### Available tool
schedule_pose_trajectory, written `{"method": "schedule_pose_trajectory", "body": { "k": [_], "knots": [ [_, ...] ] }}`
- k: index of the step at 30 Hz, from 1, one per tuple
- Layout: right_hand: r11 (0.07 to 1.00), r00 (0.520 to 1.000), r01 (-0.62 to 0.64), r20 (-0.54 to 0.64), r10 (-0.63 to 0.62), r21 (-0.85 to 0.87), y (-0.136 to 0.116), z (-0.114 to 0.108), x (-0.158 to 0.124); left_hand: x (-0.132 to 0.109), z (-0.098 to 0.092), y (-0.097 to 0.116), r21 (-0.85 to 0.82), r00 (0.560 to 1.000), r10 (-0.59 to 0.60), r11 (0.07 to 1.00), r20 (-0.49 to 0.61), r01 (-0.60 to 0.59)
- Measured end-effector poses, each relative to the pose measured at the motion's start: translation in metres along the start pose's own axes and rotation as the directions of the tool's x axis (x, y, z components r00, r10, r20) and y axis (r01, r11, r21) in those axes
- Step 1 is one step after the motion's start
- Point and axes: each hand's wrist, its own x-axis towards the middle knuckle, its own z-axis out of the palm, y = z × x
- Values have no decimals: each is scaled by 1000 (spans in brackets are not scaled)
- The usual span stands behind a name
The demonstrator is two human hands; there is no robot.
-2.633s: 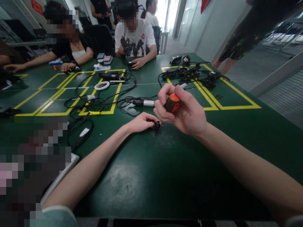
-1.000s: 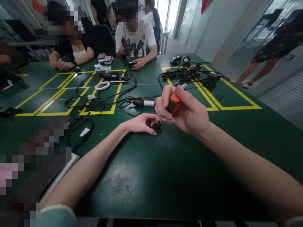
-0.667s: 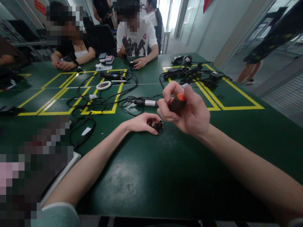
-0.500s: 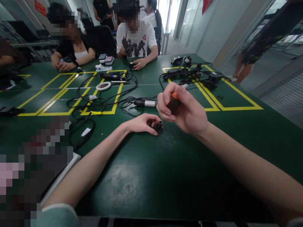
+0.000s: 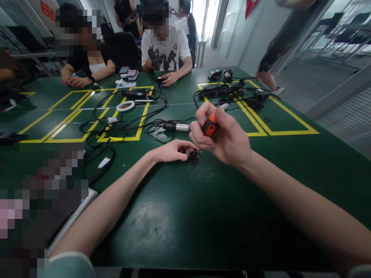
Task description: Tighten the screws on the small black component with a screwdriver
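My right hand [image 5: 224, 135] is closed around a screwdriver [image 5: 211, 126] with a black and orange handle, held above the table. The orange butt of the handle faces me, and the shaft is hidden behind my fingers. Low on the green table, my left hand [image 5: 174, 150] curls its thumb and fingers about a small round black part [image 5: 193, 156] with a short tube sticking up. Part of that piece is covered by my fingers. Just beyond both hands lies a black and silver pen-shaped electric tool [image 5: 176, 127] with a cable.
Tangled black cables [image 5: 111, 127] lie at left, near a white ring [image 5: 125, 106]. More black cabled gear [image 5: 232, 90] sits at the far right within yellow tape. Across the table, a person in a white shirt [image 5: 182, 42] holds a power tool. A pixelated area covers the lower left.
The screwdriver handle has turned, showing more of its orange butt. The black part looks more upright in my left hand, and its round base shows more. A person at right has moved leftward.
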Motion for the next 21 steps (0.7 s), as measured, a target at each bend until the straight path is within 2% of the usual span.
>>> {"method": "schedule_pose_trajectory", "body": {
  "k": [4,9,14,21],
  "knots": [
    [1000,999,0,48,0,12,-1,3,1,1,2,-5,32,998,-3,999,-68,6],
    [999,1000,-21,8,21,-32,-2,9,1,0,4,-6,49,996,-7,999,-89,11],
    [999,998,-41,56,40,7,-1,6,3,3,5,-7,46,990,-2,999,-141,8],
    [1000,998,-30,51,30,8,-4,5,-1,2,7,-4,5,990,-17,1000,-141,18]
  ]
}}
